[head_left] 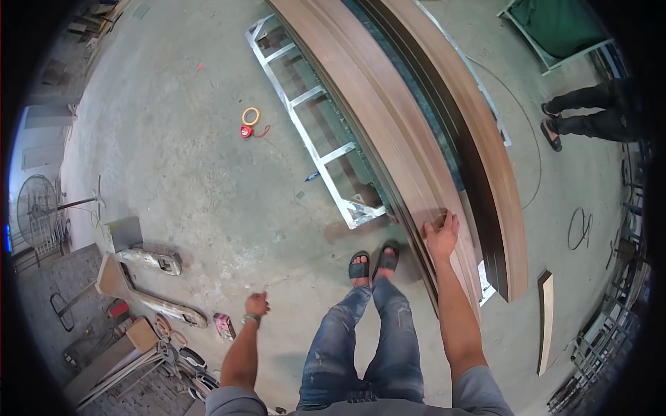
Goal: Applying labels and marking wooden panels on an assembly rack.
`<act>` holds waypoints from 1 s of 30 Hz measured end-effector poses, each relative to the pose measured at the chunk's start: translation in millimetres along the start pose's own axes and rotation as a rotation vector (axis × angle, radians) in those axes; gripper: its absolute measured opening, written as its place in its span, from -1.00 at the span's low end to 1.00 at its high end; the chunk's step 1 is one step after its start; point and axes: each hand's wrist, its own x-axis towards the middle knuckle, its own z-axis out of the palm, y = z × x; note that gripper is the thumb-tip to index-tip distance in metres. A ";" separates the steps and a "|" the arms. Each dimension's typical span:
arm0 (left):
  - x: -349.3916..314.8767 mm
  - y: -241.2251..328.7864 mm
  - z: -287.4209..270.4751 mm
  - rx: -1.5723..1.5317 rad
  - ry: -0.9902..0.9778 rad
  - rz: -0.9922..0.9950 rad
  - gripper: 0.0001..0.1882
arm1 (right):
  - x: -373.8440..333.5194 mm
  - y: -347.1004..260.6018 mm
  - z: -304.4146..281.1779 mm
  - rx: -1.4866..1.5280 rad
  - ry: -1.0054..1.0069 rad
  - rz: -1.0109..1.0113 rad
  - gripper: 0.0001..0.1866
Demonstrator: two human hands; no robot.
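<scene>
Long brown wood-grain boards (388, 104) lie stacked side by side on a low silver metal frame (288, 104), looking curved in this view. My right hand (442, 237) is over the near end of the left stack, thumb and fingers apart; it appears to touch the top board. Nothing can be made out in its grasp. A second stack of boards (510, 256), with dark sides, lies just to the right. My left hand (257, 305) hangs away from the boards over the floor, its fingers curled closed, with nothing seen in them.
On the floor lie a red tape measure (246, 131), a yellow tape roll (251, 115), a blue pen (312, 177) and a loose wood strip (547, 322). A fan (38, 204) stands left, above piled tools. Another person's legs (590, 114) are at right.
</scene>
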 end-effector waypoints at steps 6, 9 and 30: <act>-93.8 -19.9 127.9 0.447 -0.256 0.261 -0.45 | -19.5 -31.4 12.6 -0.141 -0.107 -0.045 -0.01; -126.9 100.2 178.9 0.659 -0.082 0.135 -0.35 | -6.7 -8.9 9.9 -0.254 -0.102 0.000 0.00; 332.2 462.8 -76.3 0.465 0.041 0.707 -0.66 | 209.0 -313.9 176.9 -0.282 0.244 -0.283 -0.38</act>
